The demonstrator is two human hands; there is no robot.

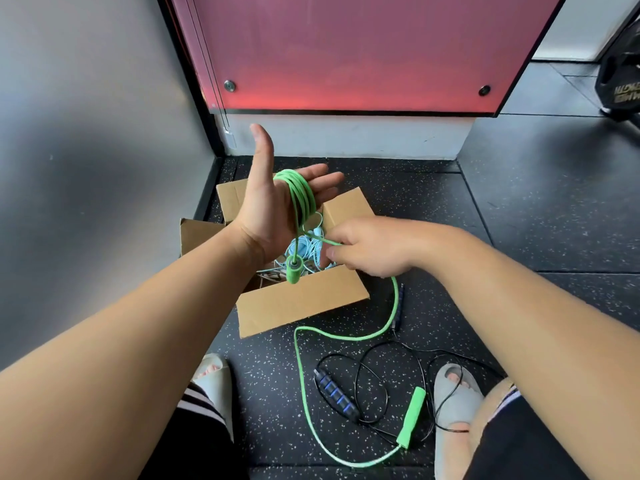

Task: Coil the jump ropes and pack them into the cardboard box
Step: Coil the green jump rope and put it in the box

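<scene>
The left hand [273,202] is held up over the box, palm turned toward the person, fingers straight and a little spread, thumb pointing up; it serves as a spool, and the bright green plastic jump rope [301,195] lies wound round the palm in several loops; I take the flat, stiff hand to be what gives the loops an even size. One green handle [293,270] hangs from the coil just below the wrist, dangling over the open brown cardboard box [301,303], so its weight likely draws that end straight. The right hand [363,247], just right of the coil, pinches the rope between thumb and curled fingers, placed to feed the next turn; from under it the free length drops to the speckled black rubber floor [519,220], curves past the box's near wall and ends in the second green handle [412,417] between the person's feet. Inside the box a pale blue jump rope [308,247] lies bundled; working right above it means the finished coil need only be lowered in. A thin black jump rope [337,393], blue-ringed at the grip, sprawls uncoiled on the near floor, crossing the green one; a snag there could tug the winding.
</scene>
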